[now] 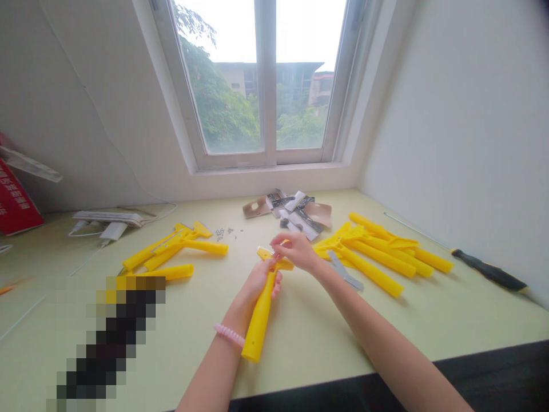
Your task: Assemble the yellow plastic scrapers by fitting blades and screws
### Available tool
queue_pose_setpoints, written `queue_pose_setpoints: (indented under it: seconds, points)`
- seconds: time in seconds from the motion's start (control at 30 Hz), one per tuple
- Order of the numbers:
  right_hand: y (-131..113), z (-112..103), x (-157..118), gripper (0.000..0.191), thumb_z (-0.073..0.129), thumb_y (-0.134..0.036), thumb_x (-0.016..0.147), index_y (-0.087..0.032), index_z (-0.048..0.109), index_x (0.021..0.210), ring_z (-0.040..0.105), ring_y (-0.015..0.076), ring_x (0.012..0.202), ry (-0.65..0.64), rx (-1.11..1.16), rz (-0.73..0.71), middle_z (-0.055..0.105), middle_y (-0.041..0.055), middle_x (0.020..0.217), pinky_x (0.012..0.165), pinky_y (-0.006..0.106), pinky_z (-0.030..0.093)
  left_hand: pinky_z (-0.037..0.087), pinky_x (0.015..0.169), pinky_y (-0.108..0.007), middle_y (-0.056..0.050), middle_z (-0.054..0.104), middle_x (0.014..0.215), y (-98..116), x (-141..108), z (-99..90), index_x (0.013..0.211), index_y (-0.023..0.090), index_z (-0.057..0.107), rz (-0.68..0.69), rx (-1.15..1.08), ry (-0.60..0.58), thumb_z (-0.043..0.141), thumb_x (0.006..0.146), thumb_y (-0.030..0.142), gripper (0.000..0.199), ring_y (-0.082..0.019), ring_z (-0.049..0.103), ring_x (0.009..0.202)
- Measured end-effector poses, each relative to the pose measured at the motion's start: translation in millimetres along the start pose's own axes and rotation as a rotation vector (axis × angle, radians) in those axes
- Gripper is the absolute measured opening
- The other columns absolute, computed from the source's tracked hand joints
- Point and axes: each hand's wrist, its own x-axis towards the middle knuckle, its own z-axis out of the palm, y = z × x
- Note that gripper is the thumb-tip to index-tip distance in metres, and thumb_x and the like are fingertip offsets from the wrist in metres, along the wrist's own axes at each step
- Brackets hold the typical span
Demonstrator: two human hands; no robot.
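My left hand [259, 278] is closed around the neck of a yellow plastic scraper [259, 323], its hollow handle pointing back toward me. My right hand [297, 249] is at the scraper's wide head, thumb and fingers pinched together. Whatever those fingertips hold is too small to make out. Right of my hands lies a pile of yellow scraper handles [377, 266], with loose grey metal blades [343, 272] beside it. More yellow scrapers [171, 243] rest to the left, and small loose screws [221, 233] are scattered beyond them.
Crumpled cardboard packaging [298, 214] lies under the window. A long screwdriver with a black handle [489, 272] rests along the right wall. At the back left are a white power strip [107, 217] and a red box [17, 200]. A pixelated dark patch covers the left front.
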Motion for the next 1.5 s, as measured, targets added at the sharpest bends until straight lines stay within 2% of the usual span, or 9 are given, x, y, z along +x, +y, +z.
queue_pose_setpoints:
  seconds: [0.23,0.33,0.43,0.6,0.73,1.03,1.5]
  points:
    - [-0.1,-11.7,1.5,0.013,0.053,-0.023,0.071,-0.013,0.060,0.077,0.062,0.0126,0.057,0.000,0.025,-0.084,0.060,0.0011,0.062,0.054,0.023,0.049,0.023,0.027,-0.020,0.005,0.045,0.041,-3.4,0.3,1.8,0.075,0.016,0.042,0.026,-0.014,0.044,0.037,0.076,0.035,0.019,-0.010,0.041,0.025]
    - [0.9,-19.0,0.9,0.012,0.052,-0.017,0.071,-0.013,0.062,0.076,0.060,0.0116,0.057,0.007,-0.156,-0.093,0.061,0.0020,0.063,0.056,0.022,0.047,0.023,0.027,-0.019,0.005,0.045,0.041,-4.9,0.9,2.1,0.070,0.018,0.038,0.034,-0.007,0.051,0.037,0.075,0.036,0.019,-0.009,0.041,0.024]
    - [1.1,-21.6,-0.3,0.014,0.051,-0.011,0.069,-0.014,0.064,0.071,0.057,0.0114,0.062,-0.015,-0.371,-0.178,0.063,0.0031,0.067,0.060,0.022,0.044,0.024,0.027,-0.019,0.005,0.046,0.041,-4.7,0.5,2.8,0.069,0.019,0.036,0.033,-0.006,0.038,0.037,0.075,0.035,0.017,-0.009,0.041,0.024]
    - [0.9,-19.5,-1.1,0.017,0.050,-0.009,0.072,-0.014,0.065,0.074,0.053,0.0096,0.061,-0.064,-0.493,-0.291,0.061,0.0027,0.069,0.059,0.020,0.041,0.024,0.028,-0.018,0.006,0.046,0.041,-3.2,-1.4,2.9,0.072,0.018,0.037,0.029,0.001,0.021,0.036,0.076,0.034,0.016,-0.009,0.042,0.025]
    - [5.1,-17.7,0.4,0.017,0.050,-0.007,0.073,-0.014,0.066,0.072,0.053,0.0091,0.062,-0.091,-0.533,-0.359,0.061,0.0030,0.072,0.060,0.020,0.040,0.023,0.029,-0.018,0.004,0.046,0.043,-2.1,-1.8,0.9,0.070,0.017,0.039,0.017,0.031,-0.034,0.035,0.077,0.034,0.019,-0.009,0.044,0.027]
    - [4.7,-11.2,0.4,0.023,0.049,-0.001,0.071,-0.015,0.067,0.066,0.054,0.0092,0.063,-0.117,-0.545,-0.393,0.062,0.0030,0.072,0.060,0.019,0.040,0.023,0.029,-0.019,0.002,0.045,0.044,-2.6,-1.7,1.1,0.062,0.015,0.041,0.000,0.035,-0.039,0.032,0.079,0.033,0.027,-0.008,0.043,0.027]
    - [5.6,-15.6,-0.9,0.023,0.048,-0.003,0.073,-0.015,0.066,0.068,0.054,0.0097,0.065,-0.179,-0.572,-0.471,0.062,0.0034,0.074,0.062,0.020,0.040,0.021,0.031,-0.020,0.004,0.045,0.042,0.8,-3.3,5.7,0.079,0.016,0.039,-0.019,0.067,-0.002,0.029,0.079,0.032,0.019,-0.010,0.042,0.026]
